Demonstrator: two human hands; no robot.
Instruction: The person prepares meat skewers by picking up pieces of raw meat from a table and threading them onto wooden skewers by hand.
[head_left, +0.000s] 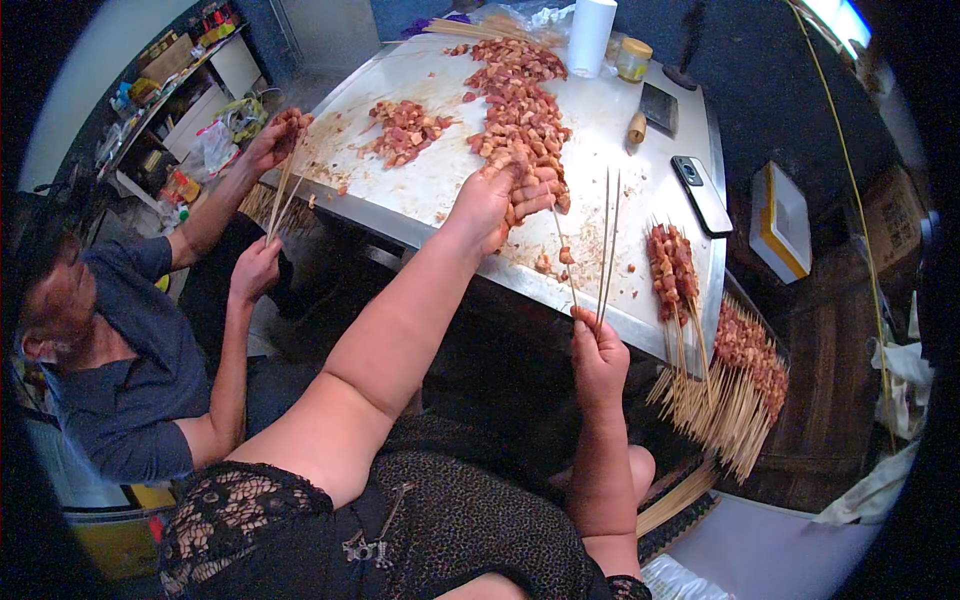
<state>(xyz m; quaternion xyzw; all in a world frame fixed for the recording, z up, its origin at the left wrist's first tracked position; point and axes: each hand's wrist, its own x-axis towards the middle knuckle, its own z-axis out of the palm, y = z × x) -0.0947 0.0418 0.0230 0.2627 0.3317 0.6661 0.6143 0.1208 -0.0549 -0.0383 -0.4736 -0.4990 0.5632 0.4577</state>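
At the lower end of a long heap of raw meat cubes (521, 112), my left hand (499, 199) has its fingers bent around some meat pieces (514, 214). My right hand (600, 356) grips several thin bamboo skewers (606, 247) at the table's near edge, their points upward. One of them leans toward my left hand, its tip close to the fingers, and carries a small meat piece (566, 256) partway along. Right of that hand, loaded meat skewers (673, 270) lie on the metal-topped table (600, 161), handles over the edge.
A person (135, 337) at the left holds skewers (281, 199) beside a smaller meat pile (405, 133). A phone (701, 196), cleaver (658, 109), jar (634, 60) and paper roll (592, 37) stand or lie on the table. More loaded skewers (750, 360) fill a container at the right.
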